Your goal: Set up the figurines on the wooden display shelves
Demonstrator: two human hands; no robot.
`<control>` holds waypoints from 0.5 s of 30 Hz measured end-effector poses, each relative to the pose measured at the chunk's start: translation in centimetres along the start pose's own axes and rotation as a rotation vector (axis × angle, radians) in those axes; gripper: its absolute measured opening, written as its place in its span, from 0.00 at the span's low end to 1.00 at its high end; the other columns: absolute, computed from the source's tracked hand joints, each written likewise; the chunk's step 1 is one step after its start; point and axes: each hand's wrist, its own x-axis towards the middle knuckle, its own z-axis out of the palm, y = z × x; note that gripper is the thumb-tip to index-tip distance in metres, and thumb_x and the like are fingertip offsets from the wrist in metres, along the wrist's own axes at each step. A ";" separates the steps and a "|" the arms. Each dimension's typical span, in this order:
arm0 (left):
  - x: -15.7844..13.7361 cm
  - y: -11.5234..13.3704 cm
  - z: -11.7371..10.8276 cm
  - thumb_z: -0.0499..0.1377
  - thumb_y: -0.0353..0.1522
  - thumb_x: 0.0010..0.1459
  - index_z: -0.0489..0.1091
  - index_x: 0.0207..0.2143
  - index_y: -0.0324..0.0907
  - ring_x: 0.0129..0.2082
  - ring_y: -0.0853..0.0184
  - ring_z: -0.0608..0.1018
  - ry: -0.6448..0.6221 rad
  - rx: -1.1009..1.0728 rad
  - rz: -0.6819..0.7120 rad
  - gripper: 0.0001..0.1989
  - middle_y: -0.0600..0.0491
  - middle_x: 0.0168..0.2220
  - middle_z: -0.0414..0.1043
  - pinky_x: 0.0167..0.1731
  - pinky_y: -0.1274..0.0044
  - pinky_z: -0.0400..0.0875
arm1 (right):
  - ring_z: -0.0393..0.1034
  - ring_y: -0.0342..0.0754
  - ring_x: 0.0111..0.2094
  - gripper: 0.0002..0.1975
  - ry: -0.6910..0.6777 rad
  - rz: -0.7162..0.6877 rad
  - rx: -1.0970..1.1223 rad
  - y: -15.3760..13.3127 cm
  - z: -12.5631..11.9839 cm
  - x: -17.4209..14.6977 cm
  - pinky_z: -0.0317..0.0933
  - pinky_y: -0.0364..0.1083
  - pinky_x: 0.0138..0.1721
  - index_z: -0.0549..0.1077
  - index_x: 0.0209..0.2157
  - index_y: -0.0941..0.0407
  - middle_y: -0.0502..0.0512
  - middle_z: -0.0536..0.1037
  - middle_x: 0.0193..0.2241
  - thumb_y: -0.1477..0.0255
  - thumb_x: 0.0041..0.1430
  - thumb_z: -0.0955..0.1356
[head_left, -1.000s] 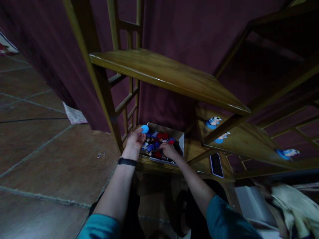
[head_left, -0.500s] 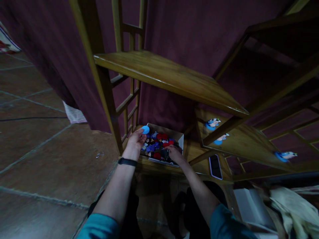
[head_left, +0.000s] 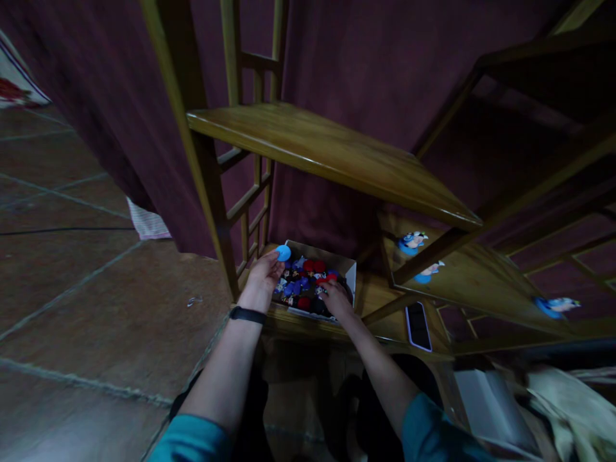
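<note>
My left hand (head_left: 266, 273) pinches a flat blue disc (head_left: 283, 253) by its edge, above the left rim of a shallow cardboard box (head_left: 350, 282). Small figurines (head_left: 302, 283) in red, purple and black lie packed together in the box. My right hand (head_left: 337, 298) reaches over the front rim, palm down. Its fingers are bent in among the figurines, beside a red one (head_left: 331, 278); whatever lies between the fingertips is hidden.
The box stands on the bottom board of a wooden shelf unit, under a higher shelf (head_left: 308, 144). A phone (head_left: 418, 326) lies to the right. Figurines on blue bases (head_left: 410, 244) stand on the right-hand shelf. A slanting wooden post (head_left: 202, 186) rises at the left.
My right hand has shifted slightly within the box, its fingers settling by the red figurine. The left hand keeps the blue disc in nearly the same place. The view has moved slightly.
</note>
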 end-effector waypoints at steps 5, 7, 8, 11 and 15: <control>-0.8 -0.1 0.2 0.56 0.19 0.51 0.70 0.30 0.37 0.20 0.73 0.72 -0.024 0.015 -0.003 0.08 0.53 0.21 0.71 0.23 0.82 0.70 | 0.63 0.51 0.50 0.16 0.013 0.022 -0.129 -1.2 0.2 -0.4 0.52 0.48 0.51 0.69 0.45 0.53 0.58 0.70 0.45 0.76 0.52 0.66; -0.9 -0.2 0.1 0.57 0.19 0.50 0.71 0.30 0.37 0.22 0.72 0.74 -0.053 0.018 0.013 0.08 0.53 0.22 0.71 0.24 0.81 0.71 | 0.63 0.51 0.49 0.14 -0.001 0.014 -0.122 -1.4 0.1 -0.7 0.53 0.48 0.50 0.68 0.42 0.53 0.57 0.71 0.43 0.78 0.52 0.65; -0.9 -0.2 0.1 0.57 0.18 0.49 0.71 0.29 0.37 0.22 0.72 0.74 -0.069 0.020 0.020 0.08 0.53 0.22 0.72 0.25 0.81 0.71 | 0.64 0.51 0.48 0.14 -0.015 -0.001 -0.107 -1.4 0.0 -0.9 0.53 0.49 0.50 0.68 0.42 0.54 0.57 0.72 0.42 0.79 0.52 0.65; -0.8 -0.6 -0.1 0.58 0.17 0.48 0.71 0.28 0.36 0.22 0.72 0.75 -0.121 0.032 0.041 0.09 0.52 0.23 0.72 0.26 0.80 0.72 | 0.67 0.49 0.46 0.16 -0.017 -0.025 -0.010 -1.4 -0.2 -1.1 0.55 0.49 0.49 0.67 0.43 0.53 0.54 0.73 0.40 0.80 0.51 0.65; -0.8 -1.2 -0.4 0.59 0.16 0.46 0.71 0.29 0.35 0.22 0.71 0.75 -0.194 0.043 0.041 0.09 0.51 0.24 0.73 0.28 0.78 0.73 | 0.70 0.46 0.40 0.16 0.124 0.075 0.384 -1.4 -1.1 -0.1 0.63 0.46 0.42 0.68 0.43 0.50 0.51 0.72 0.42 0.75 0.51 0.66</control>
